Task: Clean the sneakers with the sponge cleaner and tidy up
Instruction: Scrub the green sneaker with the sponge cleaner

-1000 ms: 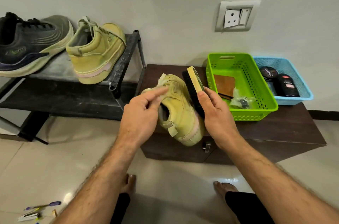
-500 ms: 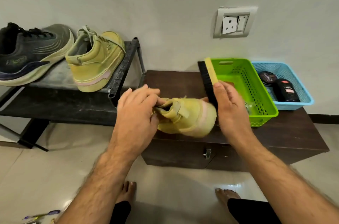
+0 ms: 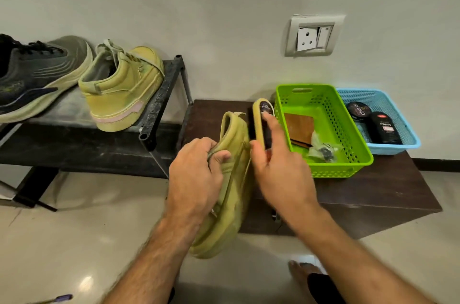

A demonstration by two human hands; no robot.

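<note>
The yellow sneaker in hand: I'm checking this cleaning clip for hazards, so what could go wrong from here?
1. The left hand grips the yellow sneaker only at its collar, out past the cabinet edge; brushing pressure might twist it loose onto the floor.
2. The right hand works the brush right beside the green basket; a wide stroke could knock it.

Dark sneaker (image 3: 29, 79): heel cut off at left edge. Bagged item (image 3: 322, 150) in green basket (image 3: 358, 144): contents unclear.

"Cherry" reads on the black bottle (image 3: 384, 128) and the round black tin (image 3: 358, 110).
</note>
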